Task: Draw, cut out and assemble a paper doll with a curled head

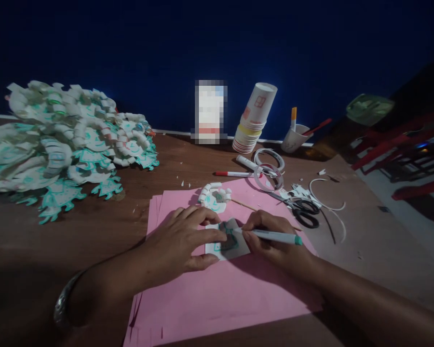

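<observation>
My right hand point(277, 253) grips a white marker point(275, 236) with a green end, its tip over a small white piece of paper point(238, 250). A dress-like shape is drawn on that paper in green. My left hand point(183, 238) holds nothing; its spread fingers press the paper's left side and cover part of the drawing. Both hands rest on a stack of pink sheets point(188, 303). Just beyond them lies a paper face point(215, 198) with curled paper strips round it. A thin wooden stick point(244, 204) sits beside the face.
Many finished-looking paper figures point(90, 140) are heaped at left. At the back stand stacked paper cups point(255, 115) and a cup with tools point(296, 137). Tape rolls point(268, 177), a red-capped marker point(235, 174), black-handled scissors point(305, 212) and paper scraps point(298, 192) lie at right.
</observation>
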The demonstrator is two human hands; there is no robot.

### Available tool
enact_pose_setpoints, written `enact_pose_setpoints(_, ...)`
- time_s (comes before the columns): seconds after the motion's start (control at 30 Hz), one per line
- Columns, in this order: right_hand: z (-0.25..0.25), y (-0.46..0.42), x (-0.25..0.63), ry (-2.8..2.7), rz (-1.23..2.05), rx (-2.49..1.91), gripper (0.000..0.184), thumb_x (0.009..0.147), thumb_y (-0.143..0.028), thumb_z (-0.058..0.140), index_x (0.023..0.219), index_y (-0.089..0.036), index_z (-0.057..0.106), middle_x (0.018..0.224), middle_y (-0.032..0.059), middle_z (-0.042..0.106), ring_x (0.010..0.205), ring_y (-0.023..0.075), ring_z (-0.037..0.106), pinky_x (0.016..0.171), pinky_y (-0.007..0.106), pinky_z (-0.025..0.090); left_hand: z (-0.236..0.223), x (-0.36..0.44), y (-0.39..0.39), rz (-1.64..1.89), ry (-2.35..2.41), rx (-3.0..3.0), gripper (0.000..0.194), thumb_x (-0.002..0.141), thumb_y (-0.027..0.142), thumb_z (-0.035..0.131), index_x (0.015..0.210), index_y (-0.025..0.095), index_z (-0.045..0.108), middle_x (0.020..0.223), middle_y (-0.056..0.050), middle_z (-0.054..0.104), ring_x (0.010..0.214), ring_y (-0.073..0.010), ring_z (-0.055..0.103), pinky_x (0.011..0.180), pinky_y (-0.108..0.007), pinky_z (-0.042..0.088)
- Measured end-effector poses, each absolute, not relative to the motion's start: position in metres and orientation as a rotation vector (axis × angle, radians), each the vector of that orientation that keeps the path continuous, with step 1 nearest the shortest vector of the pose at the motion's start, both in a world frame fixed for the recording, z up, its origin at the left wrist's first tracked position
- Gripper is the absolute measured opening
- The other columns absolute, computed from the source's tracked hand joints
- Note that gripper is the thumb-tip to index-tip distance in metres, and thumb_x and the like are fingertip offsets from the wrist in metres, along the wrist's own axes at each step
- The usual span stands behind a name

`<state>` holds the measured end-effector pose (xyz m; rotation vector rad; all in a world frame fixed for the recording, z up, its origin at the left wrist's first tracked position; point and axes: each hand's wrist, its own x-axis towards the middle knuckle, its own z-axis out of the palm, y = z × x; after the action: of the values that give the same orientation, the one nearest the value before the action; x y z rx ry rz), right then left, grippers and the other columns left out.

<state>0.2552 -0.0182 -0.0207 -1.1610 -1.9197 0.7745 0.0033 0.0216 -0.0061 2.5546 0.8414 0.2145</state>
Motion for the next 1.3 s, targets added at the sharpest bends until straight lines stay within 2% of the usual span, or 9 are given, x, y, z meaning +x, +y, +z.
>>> enact_pose_setpoints(0.93, -0.0242, -0.0166, 0.2560, -1.959, 0.732, -1.162, 0.006, 0.089, -0.021, 0.061, 0.084, -0.019, 0.061, 0.072, 0.0004, 0.063, 0.061, 0.0117, 0.056, 0.056, 0.023, 0.042, -0.0059, 0.0037, 0.0212, 0.221, 0.865, 2.538, 0.038, 0.085, 0.031, 0.073, 0.120, 0.041, 0.063, 0.130, 0.001, 0.054, 0.121, -0.0245, 0.048, 0.095, -0.041, 0.036)
enact_pose_setpoints(1.3, -0.0245, -0.0173, 0.2551, -1.958, 0.749, -1.164, 0.006, 0.089, -0.022, 0.063, 0.086, -0.019, 0.060, 0.073, 0.0004, 0.063, 0.061, 0.0117, 0.055, 0.056, 0.023, 0.041, -0.0048, 0.0038, 0.0208, 0.220, 0.847, 2.552, 0.036, 0.086, 0.032, 0.071, 0.121, 0.039, 0.063, 0.132, -0.001, 0.054, 0.120, -0.0250, 0.049, 0.096, -0.042, 0.036)
